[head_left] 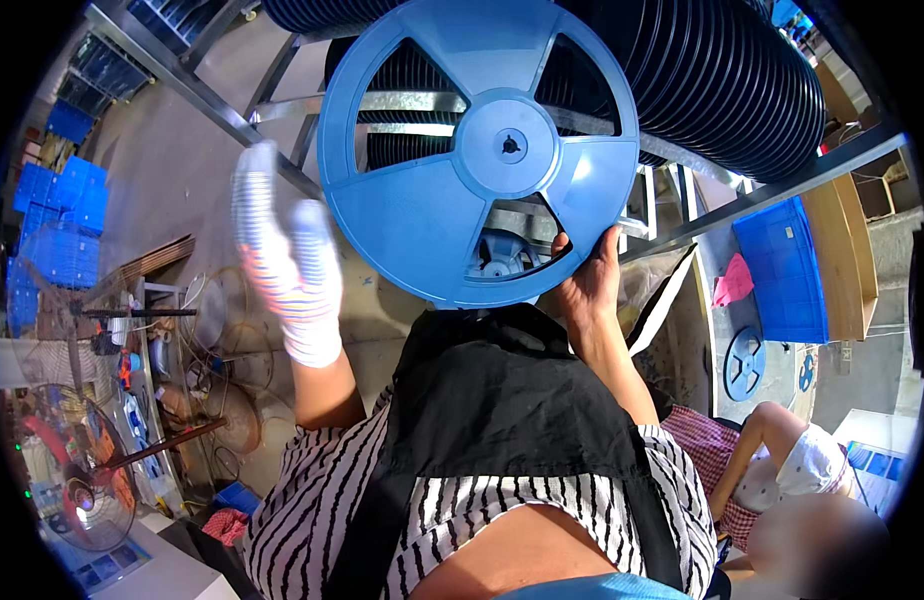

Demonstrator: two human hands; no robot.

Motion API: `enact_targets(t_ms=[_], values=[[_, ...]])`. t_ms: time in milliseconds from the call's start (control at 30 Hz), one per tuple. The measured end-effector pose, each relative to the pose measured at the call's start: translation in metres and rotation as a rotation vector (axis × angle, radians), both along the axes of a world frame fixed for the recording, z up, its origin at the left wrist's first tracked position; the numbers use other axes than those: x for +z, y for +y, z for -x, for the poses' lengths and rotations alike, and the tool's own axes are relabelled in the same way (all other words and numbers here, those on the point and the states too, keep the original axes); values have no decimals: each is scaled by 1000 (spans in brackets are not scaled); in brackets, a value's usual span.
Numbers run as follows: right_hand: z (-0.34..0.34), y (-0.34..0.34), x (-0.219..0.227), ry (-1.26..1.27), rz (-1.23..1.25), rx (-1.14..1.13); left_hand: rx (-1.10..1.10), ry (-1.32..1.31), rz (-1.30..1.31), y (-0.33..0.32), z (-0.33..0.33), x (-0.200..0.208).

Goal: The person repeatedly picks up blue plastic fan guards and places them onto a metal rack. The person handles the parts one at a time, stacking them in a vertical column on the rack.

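Observation:
A large blue plastic reel (402, 225) with cut-out windows and a round hub stands upright in front of me. My right hand (588, 290), bare, grips its lower right rim, with fingertips reaching into a window. To the left of the reel, apart from it, my left hand (290, 260) is raised in a white striped glove. Its fingers are stretched out and the thumb stands away from them, somewhat blurred, with nothing in the hand. Through the lower window a smaller blue reel (499, 258) shows in part.
A metal rack (207, 108) carries rows of black discs (722, 90) behind the reel. At right are a blue crate (777, 270), cardboard (850, 255), a pink cloth (733, 282) and another reel (744, 362). Another person (762, 470) sits lower right. A fan (77, 490) stands lower left.

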State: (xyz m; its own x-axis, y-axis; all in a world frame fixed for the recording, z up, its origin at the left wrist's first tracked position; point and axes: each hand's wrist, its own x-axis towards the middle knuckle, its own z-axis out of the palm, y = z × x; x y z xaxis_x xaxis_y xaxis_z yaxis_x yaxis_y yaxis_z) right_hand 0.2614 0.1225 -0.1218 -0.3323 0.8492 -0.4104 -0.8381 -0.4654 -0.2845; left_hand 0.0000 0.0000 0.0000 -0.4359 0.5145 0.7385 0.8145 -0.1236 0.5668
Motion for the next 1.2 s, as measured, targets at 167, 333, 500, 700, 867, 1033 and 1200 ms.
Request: enact_targets(t_ms=[167,333,500,700,867,1033,1200], values=[[13,-21,60,-247,-255,-3,-32,612,489,41,-45,-13],[-2,-33,84,-343,-755,77,-510,-213,204,93,-43,-73],[-26,-33,68,-604,-804,-108,-1223,-1233,49,166,-62,-64],[-55,-43,32,-703,-565,-204,-1333,-1248,94,252,-66,-45],[-60,-38,7,-707,-452,-254,-1249,-1047,138,293,-67,-41],[-58,-38,7,-708,-405,-264,-1221,-922,113,348,-74,-55],[-49,-43,1,-728,-366,-263,-992,-914,452,390,-80,-70]])
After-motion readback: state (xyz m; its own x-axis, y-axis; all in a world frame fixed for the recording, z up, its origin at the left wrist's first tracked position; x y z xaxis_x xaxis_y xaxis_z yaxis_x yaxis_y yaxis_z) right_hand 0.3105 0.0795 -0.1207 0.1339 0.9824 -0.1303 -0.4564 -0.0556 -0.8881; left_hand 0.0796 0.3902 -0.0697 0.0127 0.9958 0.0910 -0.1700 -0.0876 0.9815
